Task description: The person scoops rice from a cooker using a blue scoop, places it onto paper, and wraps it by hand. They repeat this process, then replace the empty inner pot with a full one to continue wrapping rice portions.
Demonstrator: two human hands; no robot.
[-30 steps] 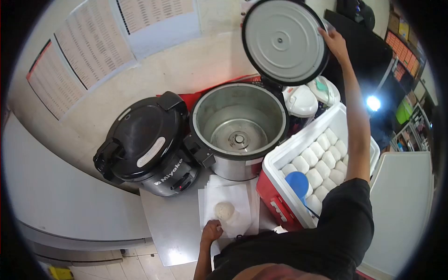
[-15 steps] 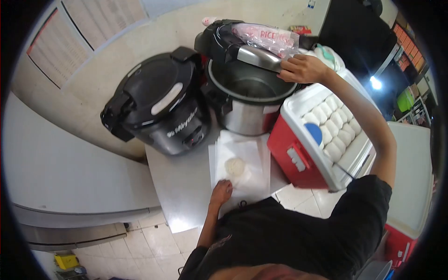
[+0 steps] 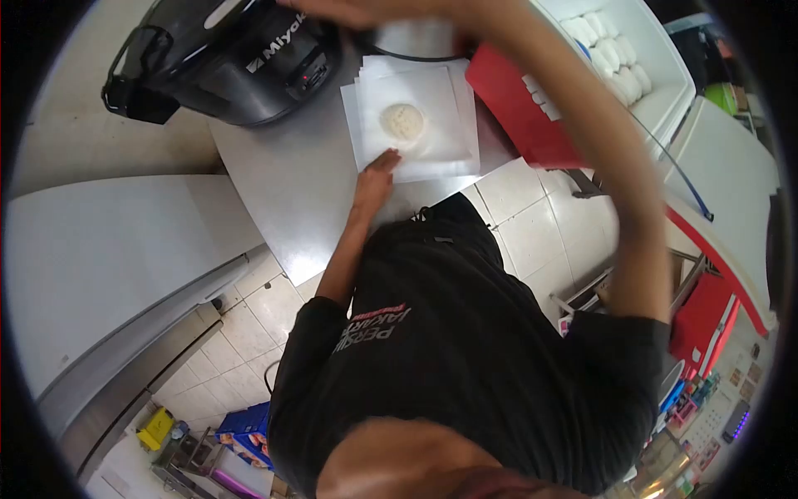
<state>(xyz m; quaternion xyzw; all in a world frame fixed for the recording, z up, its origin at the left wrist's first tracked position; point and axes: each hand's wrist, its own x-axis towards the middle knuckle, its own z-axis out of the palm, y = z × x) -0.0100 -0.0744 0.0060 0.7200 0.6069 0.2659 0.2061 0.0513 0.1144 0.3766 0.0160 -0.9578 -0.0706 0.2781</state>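
While the rice mound (image 3: 402,122) sits on paper sheets (image 3: 445,100), your left hand (image 3: 379,173) rests beside it, fingers loosely bunched, hold unclear. Your right hand (image 3: 328,10) has left the silver cooker (image 3: 416,41) for the black cooker (image 3: 278,79), shifting work there; blurred, can't tell openness or grip.

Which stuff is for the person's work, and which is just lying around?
Seems part of the work:
rice mound beside the left hand
white paper sheets under the rice
Miyako cooker and silver cooker, probably
red cooler with white bundles, probably

Seems just lying about:
yellow object, lower left
blue printed pack, lower left
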